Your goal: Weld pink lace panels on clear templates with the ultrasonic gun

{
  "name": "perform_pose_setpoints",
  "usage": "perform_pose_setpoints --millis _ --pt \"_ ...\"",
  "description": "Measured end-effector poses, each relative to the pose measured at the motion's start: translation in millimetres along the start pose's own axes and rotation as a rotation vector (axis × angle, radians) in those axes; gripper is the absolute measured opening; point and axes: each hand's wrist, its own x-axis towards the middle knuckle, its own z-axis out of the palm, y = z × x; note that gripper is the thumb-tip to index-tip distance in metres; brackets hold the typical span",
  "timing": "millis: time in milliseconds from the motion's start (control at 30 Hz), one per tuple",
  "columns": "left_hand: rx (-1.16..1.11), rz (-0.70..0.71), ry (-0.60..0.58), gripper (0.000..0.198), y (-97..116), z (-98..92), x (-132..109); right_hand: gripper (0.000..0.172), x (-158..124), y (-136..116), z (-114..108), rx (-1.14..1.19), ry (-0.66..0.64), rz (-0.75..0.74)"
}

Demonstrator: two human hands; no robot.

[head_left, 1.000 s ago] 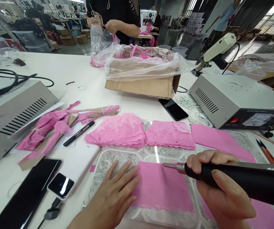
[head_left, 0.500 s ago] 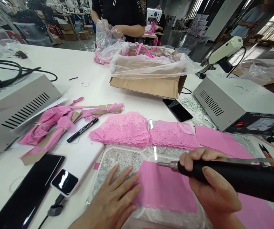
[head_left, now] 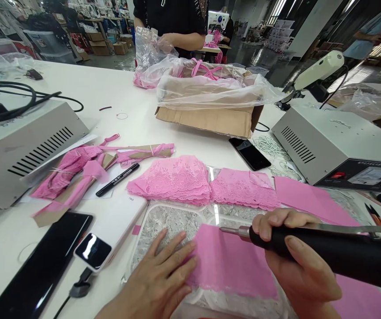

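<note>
My right hand [head_left: 301, 261] is wrapped round a black handheld welding gun [head_left: 336, 250] with a slim metal tip and a long metal lever along its top. The tip touches or sits just over the upper edge of a pink fabric piece [head_left: 233, 266]; I cannot tell which. My left hand [head_left: 159, 274] lies flat with fingers spread, fingertips at the fabric's left edge. Beneath the fabric is a clear-rimmed board with a grey marbled surface [head_left: 170, 221]. Behind it lie a stack of pink lace pieces [head_left: 173, 181] and a smaller lace stack [head_left: 243, 188].
Grey machine boxes stand left [head_left: 27, 150] and right [head_left: 343, 141]. A plastic-lined carton [head_left: 207, 119] is at the back, before a person in black [head_left: 173, 22]. Around me lie a phone [head_left: 250, 154], a black marker [head_left: 117, 179], bras on card [head_left: 74, 168] and a white box [head_left: 120, 221].
The whole view has shifted slightly, so things appear a little further right. Both hands, the welding gun and the fabric keep almost the same positions relative to each other.
</note>
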Motion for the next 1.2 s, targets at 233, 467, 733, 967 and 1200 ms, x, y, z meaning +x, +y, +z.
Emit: perform_pose_setpoints --millis 233,467,733,967,1200 --pt "0.02 0.013 -0.002 0.039 0.3 0.7 1.7 0.008 0.7 0.4 1.8 0.002 -0.012 -0.014" --pt "0.051 0.024 -0.003 0.039 -0.5 1.7 -0.3 0.007 0.6 3.6 4.1 -0.014 -0.017 -0.001" --pt "-0.003 0.004 0.002 0.041 0.1 3.5 -0.8 0.008 1.0 2.1 6.5 -0.027 -0.032 -0.011" --pt "0.016 0.02 0.062 0.039 3.2 7.6 -9.6 0.01 4.2 5.2 20.8 -0.001 -0.03 -0.007" --pt "0.015 0.035 0.079 0.036 4.3 4.7 -16.4 0.009 4.5 13.0 31.0 0.02 -0.082 0.008"
